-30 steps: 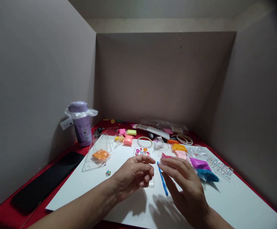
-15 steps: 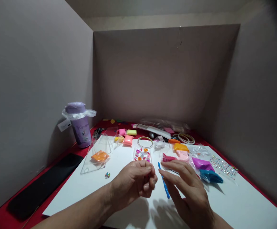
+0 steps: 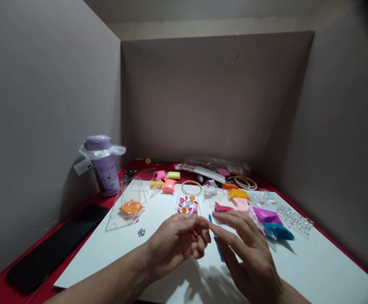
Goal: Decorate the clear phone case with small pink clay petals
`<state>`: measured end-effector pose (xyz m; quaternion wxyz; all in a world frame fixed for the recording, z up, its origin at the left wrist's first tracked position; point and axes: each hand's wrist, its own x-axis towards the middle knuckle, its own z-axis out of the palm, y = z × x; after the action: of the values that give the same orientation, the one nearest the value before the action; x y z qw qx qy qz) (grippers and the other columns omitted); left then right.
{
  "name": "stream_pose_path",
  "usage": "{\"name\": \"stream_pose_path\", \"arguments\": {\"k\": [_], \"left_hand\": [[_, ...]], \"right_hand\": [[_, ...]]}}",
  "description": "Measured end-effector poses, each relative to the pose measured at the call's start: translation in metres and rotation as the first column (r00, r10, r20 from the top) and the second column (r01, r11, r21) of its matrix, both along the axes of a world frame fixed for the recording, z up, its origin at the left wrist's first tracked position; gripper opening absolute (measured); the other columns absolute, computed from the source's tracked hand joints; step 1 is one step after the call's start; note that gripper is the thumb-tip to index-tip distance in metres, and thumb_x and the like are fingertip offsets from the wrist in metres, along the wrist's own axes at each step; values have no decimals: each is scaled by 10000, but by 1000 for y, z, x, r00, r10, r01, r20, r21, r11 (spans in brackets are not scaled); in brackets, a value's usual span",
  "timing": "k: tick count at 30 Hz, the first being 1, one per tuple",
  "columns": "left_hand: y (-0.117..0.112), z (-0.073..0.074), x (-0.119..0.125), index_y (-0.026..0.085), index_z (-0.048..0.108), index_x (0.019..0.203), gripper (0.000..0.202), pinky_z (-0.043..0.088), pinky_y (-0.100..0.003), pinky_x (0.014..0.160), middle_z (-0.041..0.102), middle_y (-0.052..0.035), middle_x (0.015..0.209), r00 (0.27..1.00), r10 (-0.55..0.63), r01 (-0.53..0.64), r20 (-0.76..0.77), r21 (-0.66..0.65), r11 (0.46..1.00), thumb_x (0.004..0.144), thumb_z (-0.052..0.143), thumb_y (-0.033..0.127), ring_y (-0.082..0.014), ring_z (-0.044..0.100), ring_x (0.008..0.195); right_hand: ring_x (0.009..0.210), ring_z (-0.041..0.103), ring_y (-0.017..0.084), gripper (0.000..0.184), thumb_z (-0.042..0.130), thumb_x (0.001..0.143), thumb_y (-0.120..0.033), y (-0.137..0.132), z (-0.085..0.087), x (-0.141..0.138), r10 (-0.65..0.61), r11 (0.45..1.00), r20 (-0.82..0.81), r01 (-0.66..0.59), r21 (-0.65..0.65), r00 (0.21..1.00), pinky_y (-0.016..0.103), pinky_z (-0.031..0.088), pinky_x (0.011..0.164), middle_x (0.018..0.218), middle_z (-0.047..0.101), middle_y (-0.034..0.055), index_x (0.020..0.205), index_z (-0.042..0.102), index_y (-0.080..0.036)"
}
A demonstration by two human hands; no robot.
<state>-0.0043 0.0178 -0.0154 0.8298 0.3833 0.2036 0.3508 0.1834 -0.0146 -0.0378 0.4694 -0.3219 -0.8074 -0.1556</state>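
My left hand (image 3: pixel 175 240) is held over the white board (image 3: pixel 98 261), its fingers curled and pinched around a small pink piece (image 3: pixel 195 232), mostly hidden, too little of it showing to tell its kind. Just right of it, my right hand (image 3: pixel 249 253) has its fingers stretched and apart; the index fingertip comes close to or touches the left fingertips. A blue double-ended modelling tool (image 3: pixel 221 254) lies on the board, partly behind the right fingers. Beyond the left hand is a clear case (image 3: pixel 178 205) with pink, orange and red gems.
Bagged clay lies around: orange (image 3: pixel 131 207), purple (image 3: pixel 268 215), teal (image 3: pixel 279 231), coral (image 3: pixel 169 185). A gem sheet (image 3: pixel 294 219) is at right, a small gem cluster (image 3: pixel 141 232) at left. A purple tumbler (image 3: pixel 106 173), black phone-like slab (image 3: pixel 57 249) and ring (image 3: pixel 191 188) surround the work.
My left fingers have loosened slightly, showing the pink piece between them. My right hand has moved a little left, bringing its index fingertip to the left fingers.
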Motion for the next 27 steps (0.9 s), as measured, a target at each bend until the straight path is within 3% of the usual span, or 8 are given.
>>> {"name": "stream_pose_path", "arguments": {"k": [5,10,14,18,22,27], "left_hand": [[1,0,1,29,665,959,291,455,-248,682,608,-120,836,999,34,-34,16,-50,998,886,564,291,-135,593,675],[0,-1,1,47,654,959,255,364,-197,513,609,-87,779,998,48,-48,-30,-8,999,905,554,275,-74,516,513],[-1,-1,2,71,634,775,282,269,-190,460,536,-17,575,997,12,-6,-78,76,997,906,556,307,-35,371,395],[-1,-1,1,101,607,761,263,235,-189,446,491,19,502,992,-12,25,-123,100,995,892,575,326,-32,314,373],[-2,-1,1,119,590,741,262,230,-188,432,513,9,512,992,-34,44,-121,89,995,879,584,341,-36,324,368],[-2,-1,1,95,603,731,302,281,-169,434,514,-9,526,995,-28,37,-100,90,995,862,616,367,-47,405,405]], "right_hand": [[1069,543,292,340,528,850,-38,4,-3,-1,-79,997,-8,79,-5,997,479,480,852,1171,606,144,1152,629,-160],[1078,552,283,340,524,855,-47,3,-3,-2,-69,997,25,69,24,997,474,500,858,1166,621,130,1147,635,-184],[1111,541,282,424,523,852,-38,2,0,-3,-48,999,75,47,7,996,466,504,879,1200,601,128,1229,618,-206],[1159,501,281,478,502,836,2,2,2,-4,40,999,99,-37,-35,994,452,487,914,1243,565,125,1256,603,-204],[1181,477,271,494,447,854,-12,0,1,-2,174,974,57,-164,-157,983,443,466,944,1254,533,134,1311,552,-169],[1146,511,231,458,405,905,-41,-4,3,1,204,952,-38,-208,-227,978,384,474,926,1219,550,112,1313,544,-194]]}}
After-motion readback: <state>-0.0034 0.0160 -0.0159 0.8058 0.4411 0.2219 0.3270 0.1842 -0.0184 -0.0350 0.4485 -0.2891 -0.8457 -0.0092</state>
